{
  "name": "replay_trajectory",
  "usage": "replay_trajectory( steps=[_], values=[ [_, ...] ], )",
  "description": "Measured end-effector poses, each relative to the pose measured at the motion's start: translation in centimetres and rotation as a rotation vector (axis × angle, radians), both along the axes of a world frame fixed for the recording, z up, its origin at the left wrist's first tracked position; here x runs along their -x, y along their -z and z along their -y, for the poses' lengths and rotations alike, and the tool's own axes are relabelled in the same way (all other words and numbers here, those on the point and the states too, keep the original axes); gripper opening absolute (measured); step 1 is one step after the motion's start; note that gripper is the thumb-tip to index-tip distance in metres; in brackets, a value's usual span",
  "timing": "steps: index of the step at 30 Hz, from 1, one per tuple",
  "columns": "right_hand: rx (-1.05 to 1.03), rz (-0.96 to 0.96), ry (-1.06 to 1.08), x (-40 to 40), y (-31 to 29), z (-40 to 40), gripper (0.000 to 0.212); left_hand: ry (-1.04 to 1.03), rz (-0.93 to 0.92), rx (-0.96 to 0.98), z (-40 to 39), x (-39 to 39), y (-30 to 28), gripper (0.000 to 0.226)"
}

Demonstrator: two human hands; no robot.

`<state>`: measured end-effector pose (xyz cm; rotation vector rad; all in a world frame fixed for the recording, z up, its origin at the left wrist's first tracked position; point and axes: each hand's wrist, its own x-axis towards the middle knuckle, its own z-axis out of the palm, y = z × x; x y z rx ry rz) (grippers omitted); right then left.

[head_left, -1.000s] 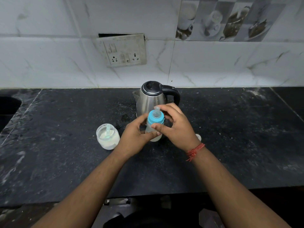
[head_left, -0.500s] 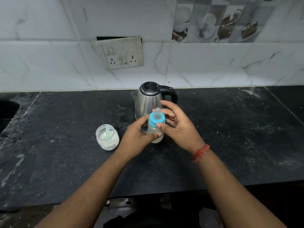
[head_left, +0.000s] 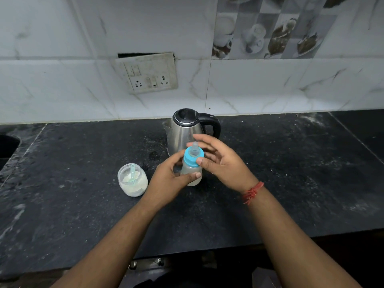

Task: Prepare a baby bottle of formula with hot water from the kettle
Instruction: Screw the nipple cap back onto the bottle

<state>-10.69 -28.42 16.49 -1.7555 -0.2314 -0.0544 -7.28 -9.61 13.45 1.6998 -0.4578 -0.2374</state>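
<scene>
A small baby bottle (head_left: 192, 170) with a blue collar and clear teat stands upright over the black counter, cloudy whitish liquid inside. My left hand (head_left: 168, 181) grips its body, thumb across the front. My right hand (head_left: 220, 161) is at the blue collar, thumb on its near side and fingers spread loosely behind the teat. Just behind the bottle stands a steel kettle (head_left: 185, 129) with a black lid and handle. An open jar of white formula powder (head_left: 133, 182) with a scoop in it stands to the left.
The black stone counter (head_left: 291, 173) runs wide to both sides, with white powder specks on it. A sink cut-out (head_left: 6, 146) is at the far left. A switch and socket plate (head_left: 148, 72) hangs on the tiled wall behind.
My right hand's fingers have loosened from around the blue collar and spread out. The bottle stays in my left hand's grip in much the same place.
</scene>
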Motion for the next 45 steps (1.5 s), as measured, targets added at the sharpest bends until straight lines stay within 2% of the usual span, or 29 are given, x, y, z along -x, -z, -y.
replay_trajectory(
  steps=[3, 5, 7, 9, 11, 14, 19, 21, 24, 27, 34, 36, 39, 43, 45],
  values=[
    [0.189, 0.139, 0.165, -0.4, 0.0, -0.9, 0.05, 0.025, 0.013, -0.011, 0.3, 0.1, -0.4, 0.059],
    [0.225, 0.203, 0.244, -0.5, 0.1, -1.8, 0.048, 0.042, 0.023, -0.027, 0.4, 0.1, -0.8, 0.059],
    [0.183, 0.183, 0.237, -0.6, 0.1, -2.1, 0.054, 0.04, 0.034, -0.032, 0.3, -0.1, -1.1, 0.058],
    [0.052, 0.121, 0.139, -0.8, -0.1, -1.5, 0.059, 0.019, 0.041, -0.031, 0.1, -0.4, -1.1, 0.06],
    [-0.095, 0.071, 0.011, -0.8, -0.4, -0.7, 0.053, -0.004, 0.037, -0.021, 0.0, -0.7, -1.2, 0.062],
    [-0.148, 0.041, -0.025, -1.0, -1.1, -0.3, 0.048, -0.015, 0.047, -0.015, -0.1, -0.9, -1.4, 0.062],
    [0.091, 0.178, 0.271, -1.4, -1.1, -2.3, 0.044, 0.0, 0.067, -0.02, 0.5, -1.0, -2.0, 0.06],
    [0.111, 0.199, 0.295, -1.4, -0.9, -2.6, 0.048, 0.001, 0.069, -0.026, 0.7, -1.0, -2.1, 0.059],
    [-0.04, 0.116, 0.145, -1.5, -1.1, -1.1, 0.054, 0.005, 0.07, -0.04, 0.8, -1.1, -2.3, 0.06],
    [-0.097, 0.032, 0.007, -1.3, -1.4, 0.6, 0.046, 0.01, 0.064, -0.052, 0.8, -1.4, -2.3, 0.059],
    [-0.043, 0.128, 0.344, -1.0, -0.6, -1.5, 0.046, 0.012, 0.076, -0.03, 2.3, -0.8, -2.5, 0.054],
    [-0.057, 0.125, 0.271, -1.1, -0.9, -0.9, 0.054, 0.029, 0.046, -0.005, 2.3, -1.0, -2.6, 0.056],
    [-0.147, 0.034, 0.055, -1.3, -2.2, 1.3, 0.071, 0.091, -0.006, -0.005, 1.7, -1.4, -3.2, 0.056],
    [-0.073, -0.032, -0.139, -1.5, -3.3, 2.9, 0.056, 0.163, 0.004, -0.06, 1.4, -1.5, -3.9, 0.051],
    [-0.107, 0.023, -0.055, -1.6, -3.2, 2.2, 0.053, 0.11, 0.015, -0.025, 1.7, -1.5, -4.0, 0.054]
  ],
)
